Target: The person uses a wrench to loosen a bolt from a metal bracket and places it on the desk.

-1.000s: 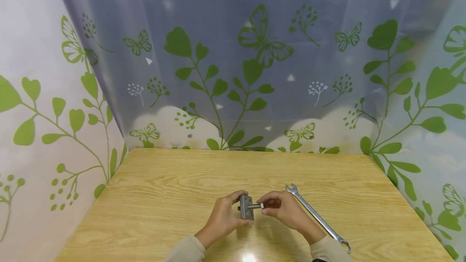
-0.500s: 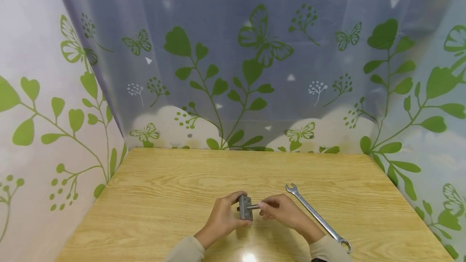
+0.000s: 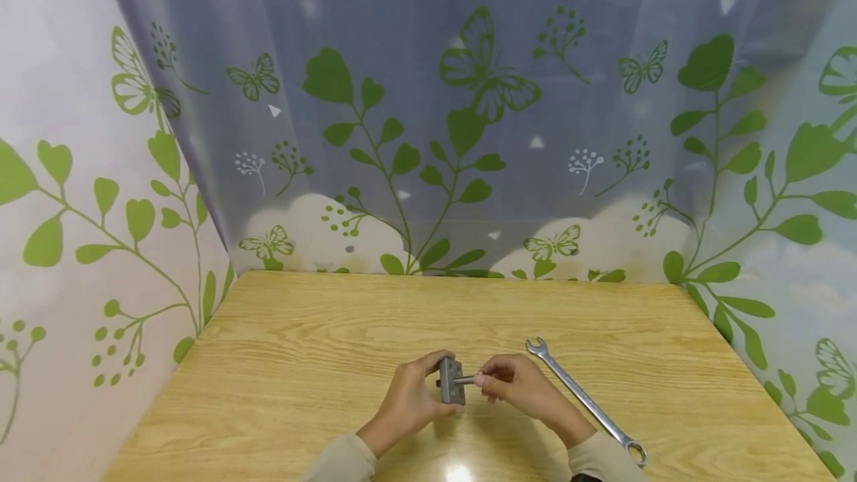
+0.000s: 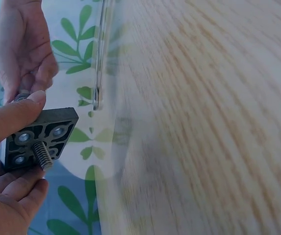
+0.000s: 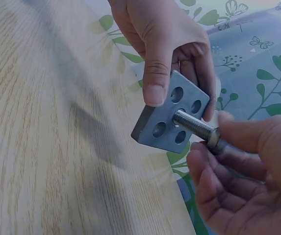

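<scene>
My left hand [image 3: 408,398] grips a grey square metal plate [image 3: 451,381] by its edges, thumb on one side and fingers on the other. Four round holes [image 5: 159,129] surround a central one in the right wrist view. A threaded bolt [image 5: 194,124] runs through that centre. Its far end [image 4: 43,155] sticks out of the plate's ribbed back in the left wrist view. My right hand [image 3: 525,389] pinches the bolt at its head, between thumb and fingertips, with much of the shank showing between hand and plate.
A long silver combination wrench [image 3: 585,397] lies slantwise on the wood-grain table [image 3: 321,333], just right of my right hand. Printed sheets with leaves and butterflies [image 3: 388,110] stand behind the table and along both sides.
A second ago the bolt's head showed beyond my right fingertips; now my right thumb covers it. My left hand and the plate stay almost in place.
</scene>
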Demonstrator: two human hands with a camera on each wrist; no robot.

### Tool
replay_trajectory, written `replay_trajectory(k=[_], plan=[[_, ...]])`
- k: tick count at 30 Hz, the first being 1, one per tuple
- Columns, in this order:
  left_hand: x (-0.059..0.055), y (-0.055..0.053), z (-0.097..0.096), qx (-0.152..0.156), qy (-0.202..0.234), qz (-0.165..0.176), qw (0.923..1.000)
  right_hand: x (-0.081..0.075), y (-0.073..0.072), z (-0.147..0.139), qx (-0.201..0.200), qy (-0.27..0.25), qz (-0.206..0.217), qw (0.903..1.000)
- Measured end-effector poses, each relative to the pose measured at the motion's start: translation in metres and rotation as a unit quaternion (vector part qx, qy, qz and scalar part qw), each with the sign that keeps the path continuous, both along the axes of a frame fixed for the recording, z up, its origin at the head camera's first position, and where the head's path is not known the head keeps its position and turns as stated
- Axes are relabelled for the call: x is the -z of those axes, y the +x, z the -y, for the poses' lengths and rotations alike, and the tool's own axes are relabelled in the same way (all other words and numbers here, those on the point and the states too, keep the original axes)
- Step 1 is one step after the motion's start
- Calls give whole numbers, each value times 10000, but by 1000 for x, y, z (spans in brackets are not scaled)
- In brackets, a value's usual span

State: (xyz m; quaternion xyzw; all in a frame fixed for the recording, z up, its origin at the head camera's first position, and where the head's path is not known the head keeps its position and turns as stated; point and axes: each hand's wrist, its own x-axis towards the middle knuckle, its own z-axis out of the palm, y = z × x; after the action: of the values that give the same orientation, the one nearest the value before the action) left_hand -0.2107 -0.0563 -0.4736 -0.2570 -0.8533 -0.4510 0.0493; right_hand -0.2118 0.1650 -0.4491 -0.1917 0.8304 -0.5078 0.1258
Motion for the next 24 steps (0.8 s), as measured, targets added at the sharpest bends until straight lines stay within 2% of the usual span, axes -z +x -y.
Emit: replay_trajectory(k=[5,13,16,19,22,24], plan=[[0,1,0,32,-4,-35,10000,2,-1,-2,-52,-48,-728,9973],[-2,1,0,20,11,15,10000,2,-1,-3,-115,-213,-601,9979],[-1,1,0,28,31,27,10000,4,-2,-4,-276,-127,-401,9987],[1,0,0,11,30,45,10000,5,-2,-5,-395,-82,73,9992],[1,0,0,-20,-7,55,10000,6,-2,-4,-256,-133,500,9983],[1,0,0,-49,-35,32,10000,4,-2,-2,-86,-194,607,9979]])
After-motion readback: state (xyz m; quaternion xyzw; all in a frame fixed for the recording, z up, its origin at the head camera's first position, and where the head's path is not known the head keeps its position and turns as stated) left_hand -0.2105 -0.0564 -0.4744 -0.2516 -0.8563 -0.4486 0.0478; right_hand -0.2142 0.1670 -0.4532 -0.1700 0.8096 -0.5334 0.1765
